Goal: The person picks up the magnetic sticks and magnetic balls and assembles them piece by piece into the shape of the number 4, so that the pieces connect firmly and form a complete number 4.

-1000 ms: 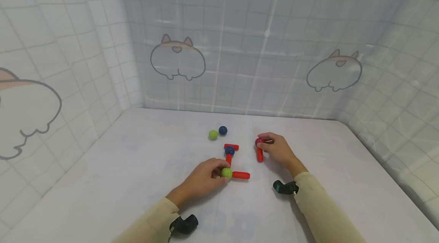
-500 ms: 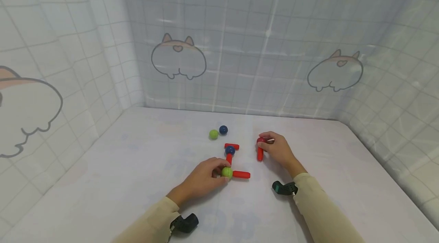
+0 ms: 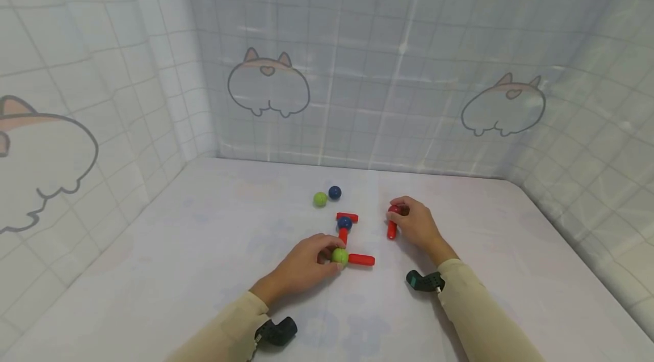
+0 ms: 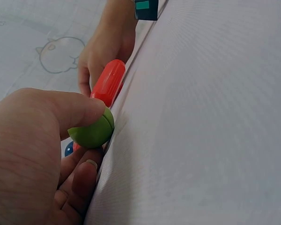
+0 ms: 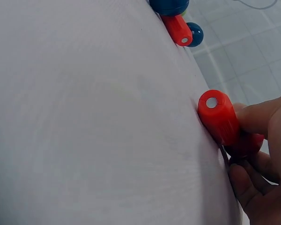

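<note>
White, grid-patterned walls [image 3: 368, 21] with cartoon animal outlines rise beyond and to either side of a person's hands, above a pale tabletop [image 3: 153, 271] that spreads beneath them. Beige sleeves [image 3: 480, 305] run back from both wrists. The left hand [image 3: 306, 262] and, farther forward, the right hand [image 3: 416, 226] each form a narrow pinch of thumb and fingers. Dark curved devices [image 3: 278, 332] sit behind each hand, at the cuffs. One red rod [image 3: 361, 260] points from the left fingertips toward the right; a second rod [image 3: 343, 236] extends forward from them; a third rod [image 3: 347, 217] lies crosswise farther out (contact with its neighbor cannot be made out). A fourth rod [image 3: 391, 230] extends nearer the person from the right fingertips. A green ball [image 3: 340, 257], joining two rods, is held by the left hand; a red ball [image 3: 394, 211], at the fourth rod's end, by the right. A blue ball [image 3: 344, 223] caps the second rod, between the hands. Beyond the left hand, a loose green ball [image 3: 320, 199] sits just beside a navy ball [image 3: 334, 192].
</note>
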A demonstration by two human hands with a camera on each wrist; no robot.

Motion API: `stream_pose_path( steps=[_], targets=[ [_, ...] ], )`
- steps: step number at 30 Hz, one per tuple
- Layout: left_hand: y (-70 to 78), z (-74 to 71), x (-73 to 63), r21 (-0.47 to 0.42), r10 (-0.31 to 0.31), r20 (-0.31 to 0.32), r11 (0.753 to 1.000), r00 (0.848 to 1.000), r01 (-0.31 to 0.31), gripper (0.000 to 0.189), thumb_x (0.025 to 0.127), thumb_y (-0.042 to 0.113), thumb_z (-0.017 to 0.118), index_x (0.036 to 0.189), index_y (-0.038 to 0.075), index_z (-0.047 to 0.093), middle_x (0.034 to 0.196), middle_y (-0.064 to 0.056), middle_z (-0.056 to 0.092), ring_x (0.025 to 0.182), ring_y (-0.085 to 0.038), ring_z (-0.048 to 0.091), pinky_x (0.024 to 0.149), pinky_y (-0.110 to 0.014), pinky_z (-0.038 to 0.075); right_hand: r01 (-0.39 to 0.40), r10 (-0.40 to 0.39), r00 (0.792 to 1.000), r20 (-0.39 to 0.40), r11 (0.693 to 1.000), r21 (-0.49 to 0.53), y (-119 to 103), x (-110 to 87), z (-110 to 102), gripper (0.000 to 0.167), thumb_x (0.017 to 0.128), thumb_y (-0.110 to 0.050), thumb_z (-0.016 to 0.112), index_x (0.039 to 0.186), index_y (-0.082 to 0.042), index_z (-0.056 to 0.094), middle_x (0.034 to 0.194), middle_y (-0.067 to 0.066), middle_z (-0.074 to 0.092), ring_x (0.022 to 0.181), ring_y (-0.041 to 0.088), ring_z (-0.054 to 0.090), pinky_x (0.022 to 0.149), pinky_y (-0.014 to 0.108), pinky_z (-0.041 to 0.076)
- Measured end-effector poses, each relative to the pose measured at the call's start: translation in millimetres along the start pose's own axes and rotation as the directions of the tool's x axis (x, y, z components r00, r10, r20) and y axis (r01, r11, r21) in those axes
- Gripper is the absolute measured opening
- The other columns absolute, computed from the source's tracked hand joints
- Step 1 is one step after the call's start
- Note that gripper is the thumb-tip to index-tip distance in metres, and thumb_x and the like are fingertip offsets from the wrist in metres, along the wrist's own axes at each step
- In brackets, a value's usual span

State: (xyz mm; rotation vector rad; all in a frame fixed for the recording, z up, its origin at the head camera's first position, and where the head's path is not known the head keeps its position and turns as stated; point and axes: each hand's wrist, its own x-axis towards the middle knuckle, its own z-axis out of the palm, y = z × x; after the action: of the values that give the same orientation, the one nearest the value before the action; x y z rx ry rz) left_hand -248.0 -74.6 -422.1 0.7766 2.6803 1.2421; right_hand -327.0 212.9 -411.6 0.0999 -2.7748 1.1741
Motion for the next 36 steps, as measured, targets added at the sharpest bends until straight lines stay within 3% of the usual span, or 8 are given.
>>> stream_pose_path(
  steps=[14,29,36],
  targets=[
    [-0.4,0.6,0.0,0.013,-0.008,-0.006,1.0,1.0,0.008,0.035,0.091,0.027,0.075,0.124,0.023,0.066,0.11,0.015,0.059,0.097,-0.007,0.058,0.084,-0.027,0.051,-0.019,0.019,0.999,-0.047,1.0,0.007,-2,-1.1,-3,0.036,0.094,-0.025,0.07,0.125,-0.008,0.062,0.121,0.013,0.059,0.11,0.031,0.055,0.086,0.041,0.055],
    [0.3,0.0,-0.6,0.007,-0.001,-0.002,1.0,1.0,0.001,0.034,0.091,0.028,0.075,0.124,0.024,0.066,0.108,0.015,0.059,0.097,-0.008,0.058,0.083,-0.028,0.051,-0.047,0.047,0.998,-0.03,0.999,0.015,4,-1.8,-5,0.039,0.097,-0.031,0.066,0.129,-0.01,0.06,0.124,0.015,0.058,0.114,0.033,0.05,0.092,0.046,0.053],
    [-0.5,-0.2,-1.1,0.006,0.009,-0.003,1.0,1.0,-0.009,0.034,0.091,0.027,0.074,0.124,0.023,0.065,0.109,0.014,0.059,0.098,-0.008,0.058,0.084,-0.028,0.051,-0.031,0.035,0.998,-0.058,0.998,0.058,2,-6.9,-11,0.035,0.098,-0.039,0.063,0.122,-0.013,0.066,0.106,0.008,0.064,0.096,0.027,0.056,0.079,0.037,0.051]
  ],
)
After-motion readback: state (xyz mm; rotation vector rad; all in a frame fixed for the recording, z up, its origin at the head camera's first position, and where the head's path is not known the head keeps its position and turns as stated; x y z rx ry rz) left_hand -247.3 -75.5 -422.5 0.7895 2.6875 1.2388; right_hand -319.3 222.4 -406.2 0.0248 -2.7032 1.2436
